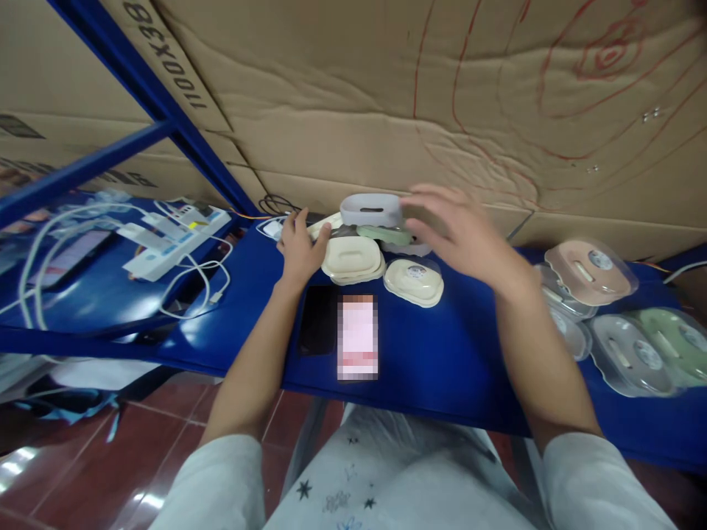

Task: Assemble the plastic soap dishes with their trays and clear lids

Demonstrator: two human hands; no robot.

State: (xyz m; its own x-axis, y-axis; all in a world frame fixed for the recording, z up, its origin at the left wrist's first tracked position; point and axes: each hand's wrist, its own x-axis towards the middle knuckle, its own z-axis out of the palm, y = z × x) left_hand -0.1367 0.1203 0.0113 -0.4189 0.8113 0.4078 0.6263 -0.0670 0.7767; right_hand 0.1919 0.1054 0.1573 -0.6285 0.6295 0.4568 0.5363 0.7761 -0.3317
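Observation:
My left hand (301, 250) is at the back of the blue table, fingers spread, beside a cream plastic piece (330, 223) that they may be touching. My right hand (458, 224) is blurred by motion, with thumb and fingers apart. Its fingertips reach the right edge of a grey oval plastic piece (371, 213), and I cannot tell whether they touch it. Beneath that grey piece shows a green plastic part (387, 235). In front are a cream oval box (353, 259) and a cream box with a clear cover and round label (414, 281).
Two phones, one dark (317, 320) and one lit (357, 338), lie near the front edge. Several lidded boxes, including a pink one (591, 272) and a green one (674, 342), sit at right. A power strip (174, 243) with cables is left; cardboard (342, 147) stands behind.

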